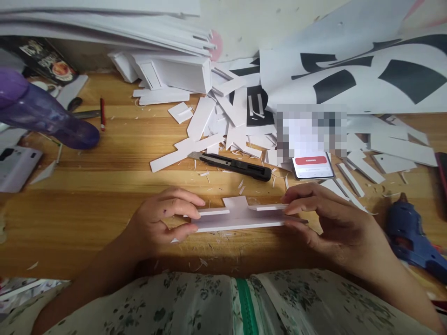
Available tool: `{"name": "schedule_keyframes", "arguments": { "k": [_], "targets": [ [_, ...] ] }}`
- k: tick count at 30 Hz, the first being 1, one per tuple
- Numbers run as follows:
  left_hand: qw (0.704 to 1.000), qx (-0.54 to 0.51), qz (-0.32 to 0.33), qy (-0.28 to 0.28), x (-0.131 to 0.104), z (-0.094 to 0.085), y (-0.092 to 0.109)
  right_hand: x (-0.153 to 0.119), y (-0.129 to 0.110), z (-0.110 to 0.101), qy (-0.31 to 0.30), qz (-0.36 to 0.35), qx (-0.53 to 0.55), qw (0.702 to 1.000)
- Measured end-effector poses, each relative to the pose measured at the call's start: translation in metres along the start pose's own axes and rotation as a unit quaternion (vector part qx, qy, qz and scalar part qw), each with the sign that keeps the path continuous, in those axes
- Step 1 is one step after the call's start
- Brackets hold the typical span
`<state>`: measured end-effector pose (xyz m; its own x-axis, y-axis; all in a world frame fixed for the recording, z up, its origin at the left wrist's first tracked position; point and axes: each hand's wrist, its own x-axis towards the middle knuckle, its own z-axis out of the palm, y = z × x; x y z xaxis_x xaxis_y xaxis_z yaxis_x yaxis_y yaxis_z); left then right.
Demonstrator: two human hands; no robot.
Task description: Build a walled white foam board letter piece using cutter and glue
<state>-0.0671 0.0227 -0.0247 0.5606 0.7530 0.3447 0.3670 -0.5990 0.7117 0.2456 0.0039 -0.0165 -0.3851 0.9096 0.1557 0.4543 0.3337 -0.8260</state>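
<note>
A long white foam board piece [240, 217] with folded-up edges and a tab at its far side lies across the front of the table. My left hand [164, 215] pinches its left end between thumb and fingers. At the right end, my right hand [319, 216] grips it the same way, thumb on the near edge and fingers on the far one. Just beyond the piece rests a black utility knife [233, 165], its blade out and pointing left. White shavings lie around it.
Foam board offcuts [200, 118] are heaped at the back middle, near a phone [313, 166]. A blue glue gun [412, 232] lies at the right. On the left are a purple bottle [52, 109] and a red pencil [102, 114]. Patterned paper sheets [359, 70] fill the back right.
</note>
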Motion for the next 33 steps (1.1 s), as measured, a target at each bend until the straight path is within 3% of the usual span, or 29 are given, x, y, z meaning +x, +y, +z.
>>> {"name": "schedule_keyframes", "arguments": {
  "k": [11, 20, 24, 29, 33],
  "targets": [
    [0.998, -0.05, -0.046, 0.018, -0.002, 0.003, 0.002, 0.005, -0.009, 0.002, 0.019, 0.007, -0.023, 1.0],
    [0.992, -0.097, -0.076, 0.017, -0.005, 0.005, -0.002, 0.005, -0.001, 0.002, 0.015, -0.023, -0.049, 0.998],
    [0.995, -0.09, -0.047, 0.024, -0.003, 0.004, 0.0, 0.005, -0.002, 0.001, 0.018, -0.019, -0.06, 0.998],
    [0.999, 0.018, -0.02, 0.047, 0.013, -0.001, 0.03, 0.005, 0.0, 0.0, 0.009, -0.032, -0.046, 0.998],
    [0.986, 0.129, 0.095, -0.036, 0.041, 0.009, 0.051, 0.005, 0.001, 0.0, 0.019, -0.04, -0.038, 0.998]
  ]
}}
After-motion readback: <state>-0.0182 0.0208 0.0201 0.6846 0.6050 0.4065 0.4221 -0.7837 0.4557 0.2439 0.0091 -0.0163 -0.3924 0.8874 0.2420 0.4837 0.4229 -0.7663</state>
